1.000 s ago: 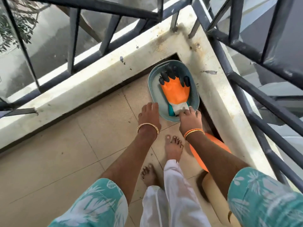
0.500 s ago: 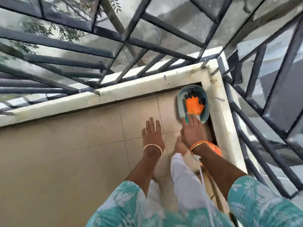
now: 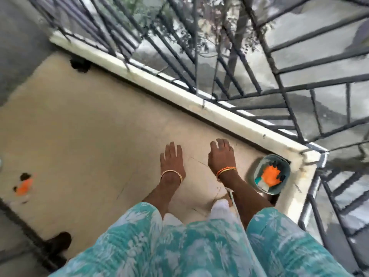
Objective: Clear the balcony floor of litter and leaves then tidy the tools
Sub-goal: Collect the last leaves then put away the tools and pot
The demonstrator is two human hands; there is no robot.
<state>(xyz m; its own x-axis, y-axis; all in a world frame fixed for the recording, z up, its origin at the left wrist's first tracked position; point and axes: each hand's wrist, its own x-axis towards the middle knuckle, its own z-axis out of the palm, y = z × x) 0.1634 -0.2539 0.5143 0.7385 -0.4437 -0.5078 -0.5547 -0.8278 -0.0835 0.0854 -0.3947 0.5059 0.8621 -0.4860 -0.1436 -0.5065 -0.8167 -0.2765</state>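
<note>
I am holding both hands out over the balcony floor, my left hand and my right hand side by side, each grip loose with fingers straight and nothing in it. The teal basin is sitting in the far right corner of the floor, tucked against the low white ledge, just right of my right wrist and apart from it. 1 orange glove is lying flat inside it, its dark fingertips pointing up toward the railing and its pale cuff toward me, so its long axis is running near to far across the basin. A second orange glove is lying on the floor well to the left, near the dark door track; it is too blurred for me to tell which way it is pointing. I am judging that glove as my next thing to tidy: it looks light, soft and floppy, with coated fingertips that should not slip, so I am planning to pinch it at the cuff or across the palm and let it hang. The basin looks like thin, stiff plastic, light enough to lift by its rim with 1 hand. I am seeing no leaves on the tiles, only 2 dark shapes at the floor's edges that I cannot identify.
</note>
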